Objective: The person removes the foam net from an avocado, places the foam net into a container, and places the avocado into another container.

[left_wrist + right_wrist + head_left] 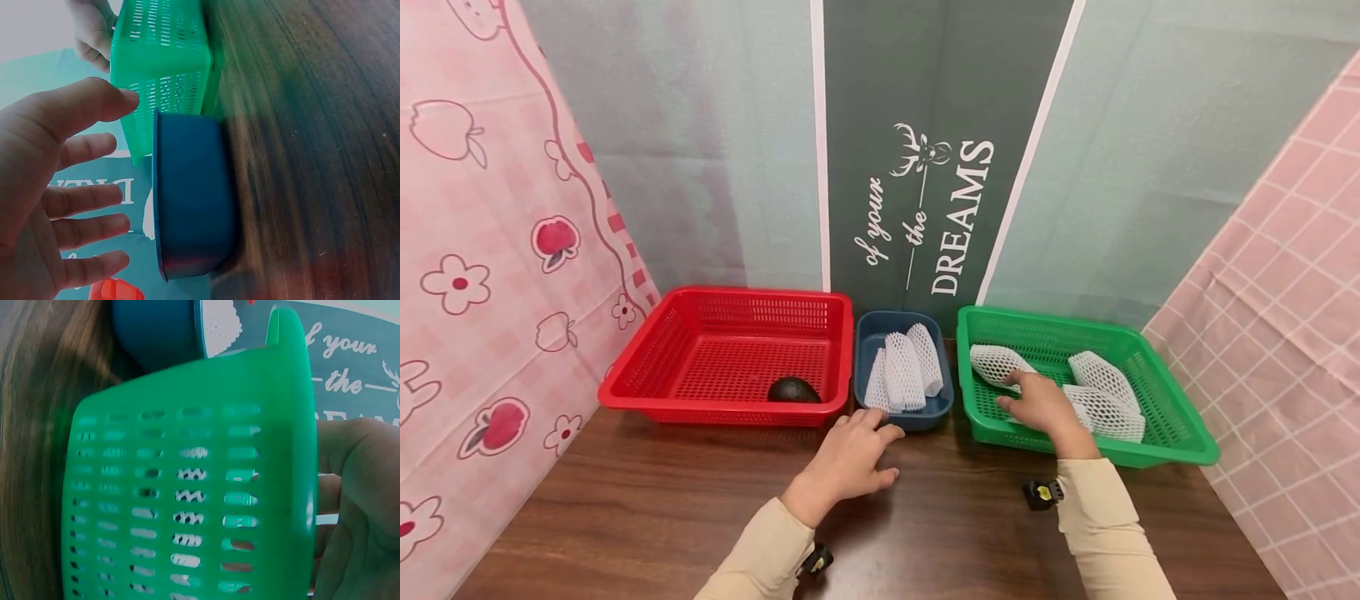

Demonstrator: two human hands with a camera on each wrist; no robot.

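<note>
My right hand reaches over the front wall of the green basket. Its fingertips overlap the end of a plump white foam net at the basket's left side. In the right wrist view, the green wall hides part of the fingers. More white foam nets lie to the right of that hand. With fingers extended and thumb apart, my left hand hovers in front of the blue bin, holding nothing. Several white foam nets lie inside this bin.
A red basket stands at the left, with a dark avocado near its front right corner. The blue bin sits between the two baskets on the wooden table. Printed curtains enclose the back and sides.
</note>
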